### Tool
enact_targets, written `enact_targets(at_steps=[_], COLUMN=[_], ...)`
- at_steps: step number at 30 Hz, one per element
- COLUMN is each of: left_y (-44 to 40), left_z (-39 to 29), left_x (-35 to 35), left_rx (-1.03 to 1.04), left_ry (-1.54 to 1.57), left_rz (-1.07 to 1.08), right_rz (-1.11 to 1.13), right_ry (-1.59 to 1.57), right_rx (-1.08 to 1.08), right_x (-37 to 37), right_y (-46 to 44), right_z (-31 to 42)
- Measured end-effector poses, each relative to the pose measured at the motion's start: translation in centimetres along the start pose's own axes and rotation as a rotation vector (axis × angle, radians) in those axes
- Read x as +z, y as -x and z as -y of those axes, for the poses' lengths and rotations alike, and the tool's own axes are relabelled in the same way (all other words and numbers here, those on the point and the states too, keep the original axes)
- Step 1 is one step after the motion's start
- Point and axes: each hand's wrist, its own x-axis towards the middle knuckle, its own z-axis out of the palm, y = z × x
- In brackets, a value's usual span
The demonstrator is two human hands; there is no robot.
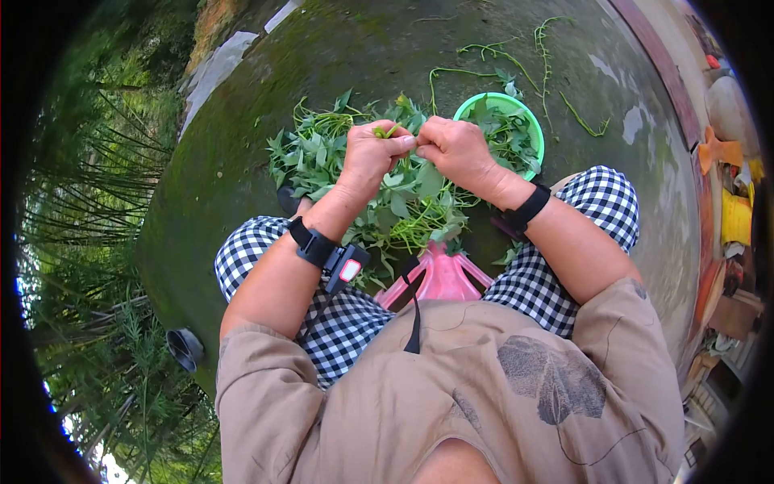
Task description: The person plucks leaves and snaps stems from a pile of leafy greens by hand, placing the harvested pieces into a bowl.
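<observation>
The heap of leafy stems (395, 200) lies on the ground below my hands, spreading to either side of my left grip (369, 157). That grip is pinched closed on a short green stem (387, 131). My right grip (458, 152) is curled closed, its fingertips just beside my left thumb; I can't tell what is between them. Near it, the green basin (538, 139) holds leafy greens (506, 133).

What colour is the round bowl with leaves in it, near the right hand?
Light green: the bowl's rim shows plainly in the head view.
</observation>
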Motion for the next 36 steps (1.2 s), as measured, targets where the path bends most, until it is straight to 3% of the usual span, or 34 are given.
enact_targets(at_steps=[7, 10, 15, 18, 21, 24, 32, 36], left_y=[-1.7, -2.4, -3.2, -2.3, -1.2, -0.6, -0.9, -1.3], left_z=[-1.3, -2.2, -3.4, -3.3, -2.2, 0.0, 1.2, 1.6], left_x=[-1.5, -2.6, -6.5, -6.5, -3.3, -0.5, 0.8, 0.9], left_rx=[-0.037, 0.028, 0.128, 0.195, 0.002, 0.063, 0.027, 0.03], left_ry=[0.291, 0.285, 0.41, 0.007, -0.217, -0.426, -0.357, -0.368], left_rz=[-0.05, -0.138, -0.08, -0.102, 0.09, 0.19, 0.257, 0.27], right_rz=[0.069, 0.122, 0.197, 0.173, 0.146, 0.126, 0.098, 0.084], right_ry=[0.019, 0.017, 0.101, 0.053, -0.019, -0.047, -0.122, -0.295], right_rx=[0.069, 0.152, 0.244, 0.229, 0.155, 0.093, 0.011, 0.118], right_x=[-0.2, -0.9, -1.6, -2.1, -2.1, -1.7, -1.0, -1.0], right_y=[0.0, 0.0, 1.0, 1.9, 2.2, 2.4, 2.1, 2.2], right_z=[-0.1, -0.7, -3.1, -3.9, -4.0, -4.0, -3.1, -2.4])
